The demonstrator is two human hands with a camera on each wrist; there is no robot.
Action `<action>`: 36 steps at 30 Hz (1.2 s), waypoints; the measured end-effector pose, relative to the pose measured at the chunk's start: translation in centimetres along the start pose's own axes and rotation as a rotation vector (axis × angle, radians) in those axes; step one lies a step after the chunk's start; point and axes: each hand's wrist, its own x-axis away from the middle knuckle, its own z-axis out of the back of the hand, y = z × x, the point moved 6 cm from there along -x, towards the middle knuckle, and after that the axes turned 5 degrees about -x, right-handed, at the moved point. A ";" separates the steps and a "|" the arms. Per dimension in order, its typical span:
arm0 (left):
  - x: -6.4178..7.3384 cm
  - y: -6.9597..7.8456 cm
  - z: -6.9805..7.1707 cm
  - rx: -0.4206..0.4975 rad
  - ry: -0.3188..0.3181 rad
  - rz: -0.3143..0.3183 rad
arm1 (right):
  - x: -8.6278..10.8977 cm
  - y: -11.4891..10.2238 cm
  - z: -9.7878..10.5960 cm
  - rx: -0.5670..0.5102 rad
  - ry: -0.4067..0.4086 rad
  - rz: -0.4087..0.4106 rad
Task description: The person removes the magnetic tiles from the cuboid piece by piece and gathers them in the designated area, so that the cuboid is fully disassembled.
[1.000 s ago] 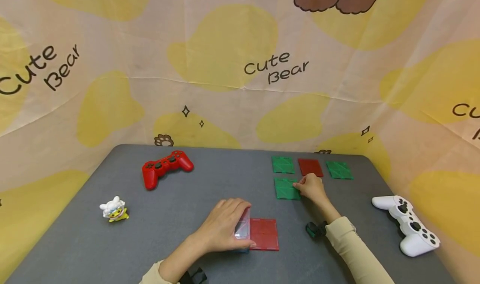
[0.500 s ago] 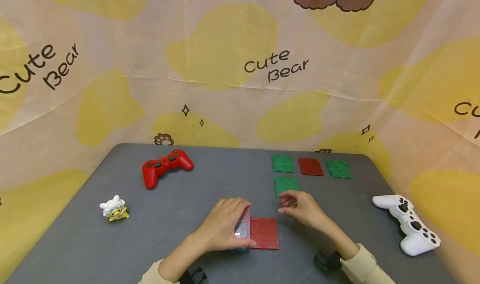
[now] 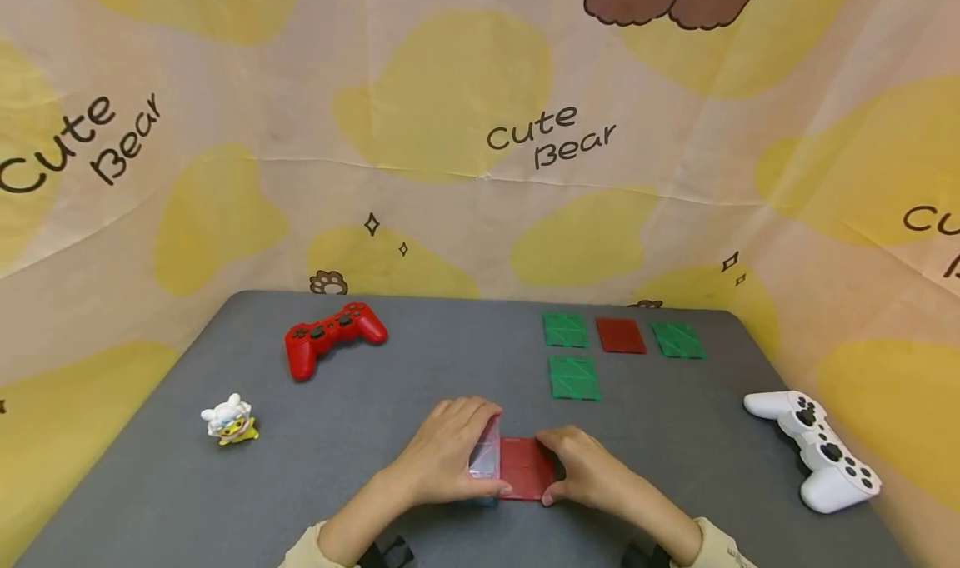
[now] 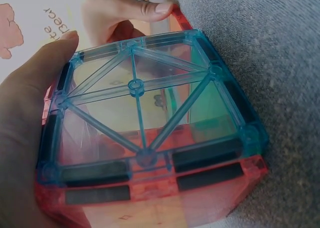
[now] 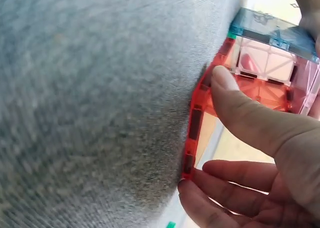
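— Head view?
— Lower centre: left hand (image 3: 442, 455) grips a tile box (image 3: 486, 455); right hand (image 3: 592, 468) pinches a red tile (image 3: 527, 468).
— Left wrist?
— The box's blue tile (image 4: 136, 86), mid-frame.
— Right wrist?
— Red tile edge-on in that grip, centre.

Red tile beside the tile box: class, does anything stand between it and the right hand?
Nothing visible does: the right hand grips the red tile at its near and far edges; the tile box stands to its left.

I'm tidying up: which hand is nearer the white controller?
Right. The right hand grips a red tile, left of the white controller; the left hand holds the tile box, farther left.
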 end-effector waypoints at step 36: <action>0.1 0.0 0.2 -0.039 0.054 -0.026 | 7.6 16.1 10.1 -1.107 0.652 -0.634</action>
